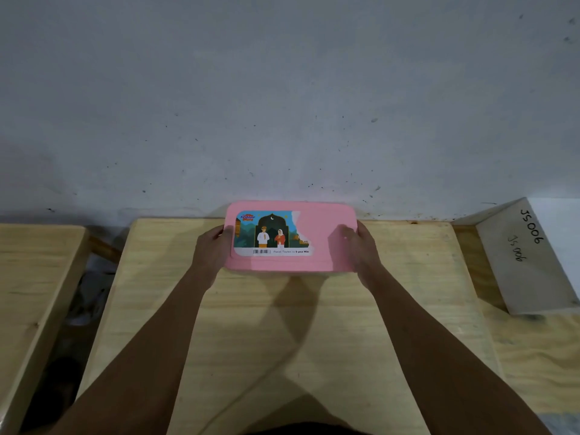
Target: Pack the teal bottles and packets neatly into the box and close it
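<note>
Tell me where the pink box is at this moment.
In the head view, the pink box is closed at the far centre of the wooden table, just before the wall, held at either end by the left hand and the right hand.

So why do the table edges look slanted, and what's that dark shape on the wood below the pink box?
Head view: the wide-angle lens splays the table edges outward. Head view: the dark shape is soft shadow, likely cast by the arms under overhead light. Head view: the picture is slightly soft, so the fine print on the pink box label looks blurry.
</note>
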{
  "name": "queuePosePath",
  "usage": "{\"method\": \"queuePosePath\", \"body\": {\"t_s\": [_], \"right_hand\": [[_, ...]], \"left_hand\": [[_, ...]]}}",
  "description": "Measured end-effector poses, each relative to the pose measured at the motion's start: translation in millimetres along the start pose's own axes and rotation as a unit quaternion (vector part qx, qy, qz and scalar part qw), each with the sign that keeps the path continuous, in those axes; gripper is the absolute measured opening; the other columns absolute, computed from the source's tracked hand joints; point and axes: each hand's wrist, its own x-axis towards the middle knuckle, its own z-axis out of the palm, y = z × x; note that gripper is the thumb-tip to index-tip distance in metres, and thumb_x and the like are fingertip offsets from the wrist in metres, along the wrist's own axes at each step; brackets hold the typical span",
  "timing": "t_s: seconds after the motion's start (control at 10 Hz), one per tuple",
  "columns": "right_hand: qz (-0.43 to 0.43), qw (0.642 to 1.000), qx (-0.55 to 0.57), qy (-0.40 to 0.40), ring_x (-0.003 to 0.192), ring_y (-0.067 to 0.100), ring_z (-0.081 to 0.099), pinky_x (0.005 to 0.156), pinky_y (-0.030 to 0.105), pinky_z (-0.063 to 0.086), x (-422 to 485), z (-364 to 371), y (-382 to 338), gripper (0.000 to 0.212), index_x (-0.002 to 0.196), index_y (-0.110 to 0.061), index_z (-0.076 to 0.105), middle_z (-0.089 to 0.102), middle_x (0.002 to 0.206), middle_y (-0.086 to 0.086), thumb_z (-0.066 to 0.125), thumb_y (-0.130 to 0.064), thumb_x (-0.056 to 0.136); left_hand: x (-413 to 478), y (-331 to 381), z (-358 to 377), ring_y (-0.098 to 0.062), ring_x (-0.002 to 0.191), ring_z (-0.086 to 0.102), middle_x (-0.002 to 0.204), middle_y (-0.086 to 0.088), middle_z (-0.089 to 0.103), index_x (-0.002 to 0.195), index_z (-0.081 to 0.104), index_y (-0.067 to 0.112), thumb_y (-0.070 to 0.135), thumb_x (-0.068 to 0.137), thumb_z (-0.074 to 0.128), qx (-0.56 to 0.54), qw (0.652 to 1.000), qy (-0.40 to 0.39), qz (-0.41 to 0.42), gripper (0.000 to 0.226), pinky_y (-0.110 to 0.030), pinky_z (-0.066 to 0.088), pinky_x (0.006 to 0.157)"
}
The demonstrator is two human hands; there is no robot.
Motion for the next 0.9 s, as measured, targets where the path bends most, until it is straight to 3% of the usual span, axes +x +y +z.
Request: {"method": "queuePosePath", "body": {"t_s": [0.1, 0.3, 0.5, 0.7, 0.8, 0.9], "right_hand": [[-0.006, 0.999, -0.035, 0.016, 0.108, 0.027, 0.062, 0.093, 0.055, 0.051, 1.4, 3.6, 5.3, 0.052, 0.120, -0.033, 0.058, 0.064, 0.117, -0.003, 0.052, -0.055, 0.073], [-0.021, 0.995, -0.078, 0.065, 0.112, 0.023, 0.058, 0.098, 0.050, 0.048, -7.4, 11.9, -1.0, 0.044, 0.129, -0.024, 0.054, 0.061, 0.123, -0.001, 0.048, -0.044, 0.091], [-0.016, 0.991, -0.113, 0.072, 0.112, 0.026, 0.058, 0.098, 0.052, 0.048, -8.3, 12.9, -0.3, 0.049, 0.130, -0.022, 0.051, 0.061, 0.122, 0.001, 0.045, -0.050, 0.090], [-0.008, 0.978, -0.180, 0.103, 0.107, 0.031, 0.060, 0.085, 0.039, 0.048, -15.9, 17.7, -3.4, 0.055, 0.133, -0.012, 0.045, 0.061, 0.119, 0.008, 0.042, -0.052, 0.095], [-0.012, 0.964, -0.222, 0.145, 0.112, 0.032, 0.058, 0.083, 0.037, 0.041, -19.4, 22.0, -7.8, 0.055, 0.139, -0.016, 0.039, 0.057, 0.128, 0.009, 0.043, -0.049, 0.096], [-0.037, 0.953, -0.268, 0.134, 0.116, 0.033, 0.056, 0.092, 0.042, 0.047, -27.8, 22.2, -25.3, 0.048, 0.138, -0.018, 0.041, 0.051, 0.131, 0.011, 0.044, -0.041, 0.096]], "left_hand": [[3.7, -1.3, 2.1, -0.022, 0.088, 0.070, 0.093, 0.003, 0.073, 0.087, 0.069, 0.031, 0.026, 0.095, 0.046, -0.002, 1.000, 0.002, -0.008, 0.025, -0.043, 0.056, 0.080], [5.2, -2.0, 3.2, -0.021, 0.084, 0.070, 0.089, 0.004, 0.072, 0.080, 0.068, 0.034, 0.026, 0.096, 0.047, -0.008, 1.000, 0.005, -0.010, 0.027, -0.044, 0.057, 0.080], [3.1, -3.0, 3.5, -0.026, 0.090, 0.070, 0.096, -0.002, 0.072, 0.089, 0.069, 0.030, 0.029, 0.096, 0.049, -0.040, 0.999, 0.004, -0.022, 0.021, -0.045, 0.056, 0.083], [-0.8, -0.9, 3.7, -0.025, 0.085, 0.068, 0.094, -0.003, 0.071, 0.102, 0.070, 0.020, 0.031, 0.095, 0.049, -0.023, 0.999, 0.016, -0.017, 0.025, -0.040, 0.055, 0.078], [-0.1, 6.8, 5.1, -0.027, 0.085, 0.066, 0.094, -0.005, 0.068, 0.104, 0.069, 0.014, 0.032, 0.094, 0.047, 0.030, 0.999, 0.034, -0.010, 0.031, -0.040, 0.054, 0.081], [0.8, 14.1, -1.0, -0.031, 0.113, 0.059, 0.122, -0.011, 0.062, 0.125, 0.057, 0.008, 0.038, 0.094, 0.045, 0.123, 0.990, 0.062, 0.010, 0.045, -0.043, 0.049, 0.097]]}}
